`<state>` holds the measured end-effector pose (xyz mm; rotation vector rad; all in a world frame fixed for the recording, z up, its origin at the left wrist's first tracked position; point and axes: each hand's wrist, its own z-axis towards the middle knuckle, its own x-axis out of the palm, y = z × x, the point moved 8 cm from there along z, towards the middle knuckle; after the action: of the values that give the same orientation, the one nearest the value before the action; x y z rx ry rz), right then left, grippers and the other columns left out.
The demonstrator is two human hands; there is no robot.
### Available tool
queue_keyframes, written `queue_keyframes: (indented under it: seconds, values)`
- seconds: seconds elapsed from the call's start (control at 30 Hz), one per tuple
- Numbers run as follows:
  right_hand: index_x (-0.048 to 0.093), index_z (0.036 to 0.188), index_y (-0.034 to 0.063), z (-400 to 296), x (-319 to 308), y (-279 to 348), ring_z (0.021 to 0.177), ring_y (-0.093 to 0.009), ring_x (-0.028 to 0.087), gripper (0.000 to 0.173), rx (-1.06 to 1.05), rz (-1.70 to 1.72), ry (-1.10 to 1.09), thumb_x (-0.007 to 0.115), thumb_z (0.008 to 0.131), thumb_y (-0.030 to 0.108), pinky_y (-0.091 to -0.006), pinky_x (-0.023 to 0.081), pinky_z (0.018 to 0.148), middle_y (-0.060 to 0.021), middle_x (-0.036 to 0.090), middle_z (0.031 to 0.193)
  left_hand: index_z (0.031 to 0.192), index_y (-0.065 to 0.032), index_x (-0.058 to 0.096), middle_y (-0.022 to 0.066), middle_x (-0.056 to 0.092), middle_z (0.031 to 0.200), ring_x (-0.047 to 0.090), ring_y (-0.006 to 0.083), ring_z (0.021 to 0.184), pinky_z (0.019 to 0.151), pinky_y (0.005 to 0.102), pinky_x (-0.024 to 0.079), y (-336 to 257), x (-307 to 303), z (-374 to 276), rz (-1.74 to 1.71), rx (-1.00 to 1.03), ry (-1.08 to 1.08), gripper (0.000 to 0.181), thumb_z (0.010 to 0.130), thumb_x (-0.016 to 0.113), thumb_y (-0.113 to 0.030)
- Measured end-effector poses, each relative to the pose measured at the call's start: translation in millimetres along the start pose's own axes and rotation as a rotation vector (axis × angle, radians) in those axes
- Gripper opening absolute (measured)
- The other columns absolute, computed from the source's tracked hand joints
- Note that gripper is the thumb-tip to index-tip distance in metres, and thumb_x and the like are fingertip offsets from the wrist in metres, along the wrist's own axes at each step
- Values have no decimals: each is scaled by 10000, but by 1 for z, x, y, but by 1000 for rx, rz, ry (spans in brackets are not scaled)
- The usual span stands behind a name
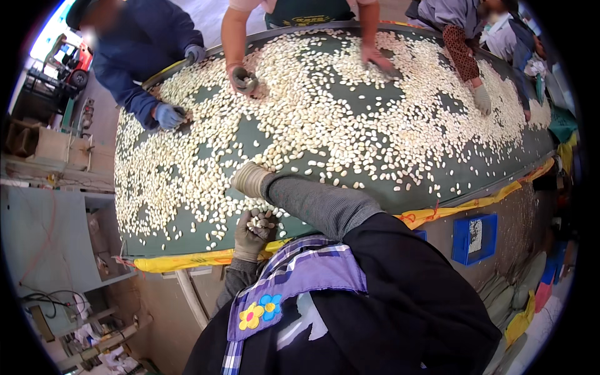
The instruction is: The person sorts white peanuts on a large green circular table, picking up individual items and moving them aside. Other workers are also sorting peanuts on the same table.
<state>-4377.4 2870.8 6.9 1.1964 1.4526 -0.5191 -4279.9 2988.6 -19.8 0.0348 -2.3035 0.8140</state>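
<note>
Pale white beans [300, 126], likely large kidney beans, lie scattered over a dark green sorting belt or table top [365, 101]. Close to the near edge, my left hand [253, 234], in a grey-beige work glove, is turned up with its fingers curled around several beans [260, 223]. Just beyond it, my right hand [249, 180] reaches across from the right, over the beans. Its striped glove cuff shows below a grey knitted sleeve [318, 199]; the fingers are hidden, so whether they hold anything is unclear.
Across the surface, co-workers' gloved hands [169, 116] [244, 80] [482, 99] are among the beans. Yellow sheeting [183, 262] runs along the near edge. A blue crate [474, 239] with beans stands on the floor at right. A red forklift [77, 65] is at far left.
</note>
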Motion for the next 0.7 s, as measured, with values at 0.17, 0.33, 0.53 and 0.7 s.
queue_keyframes:
  seconds: [0.17,0.33,0.53,0.7]
  values:
    - [659,1169,69,-51,11,-27,940,-332,721,338,257,634,-135,632,866,218,-408,578,812,-189,738,977,1168,-103,567,67,665,1110,659,242,1036,852,400,562,19,-5,25,-314,-136,24,328,1046,469,-391]
    - [674,1161,118,-183,-17,-63,976,-335,695,332,348,831,-520,676,862,264,-420,541,890,-150,720,1033,1140,-74,554,86,648,1073,661,217,915,789,324,574,18,63,25,-359,-123,68,325,1054,471,-377]
    - [549,1385,162,-414,28,-259,1335,-337,452,569,1230,157,-623,672,889,411,-515,365,1100,-132,502,1449,1071,-53,533,100,586,989,609,206,904,733,352,579,37,120,25,-359,-239,411,366,1072,403,-396]
    - [535,1403,175,-444,75,-233,1401,-380,370,552,1173,269,-321,618,924,436,-603,291,1129,-123,456,1469,1078,-30,565,120,590,1092,499,131,752,597,244,433,52,128,32,114,-128,313,352,1068,435,-357]
